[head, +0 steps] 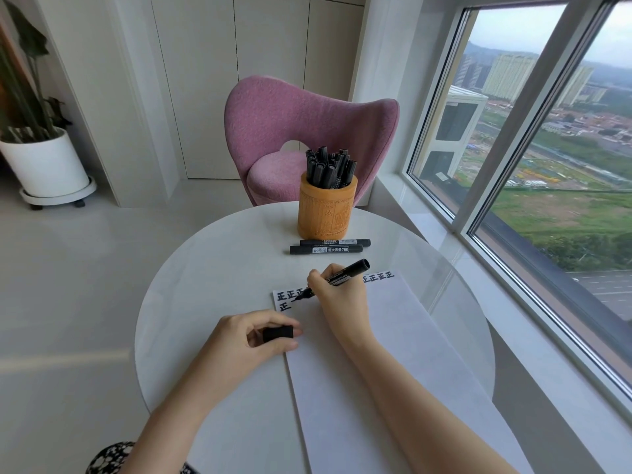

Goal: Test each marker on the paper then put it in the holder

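Desk (205,268), one: round, white, beside the window (547,131).

Paper (393,336), one sheet: white, lying on the desk's near right half. Bold black test marks (289,295) run along its far edge. This row is partly hidden behind the right grip, so no full count. One mark stands alone at the left, starting a second row.

Holder (326,208), one: tan carved cylinder, upright on the far part of the desk. It carries a dense bunch of black markers (328,165), upright and leaning; they overlap too much for an exact count.

Loose markers, two: far one (335,242) and near one (326,249). Both are black, capped and labelled, and lie side by side and parallel just in front of the holder, between it and the paper.

Marker in use (345,271), one: black, uncapped, slanted. Its tip is down at the paper's far left corner, just right of the lone second-row mark.

Cap (277,333), one: black, short.

Right grip (337,299), a bare hand: fingers curled round the marker in use, in a writing hold over the far end of the paper.

Left grip (249,340), a bare hand: thumb and fingers pinch the cap, and the hand rests at the paper's left edge.

Chair (307,114), one: pink, upholstered, behind the desk.

Plant pot (44,165), one: white, on a wheeled base on the floor at far left.
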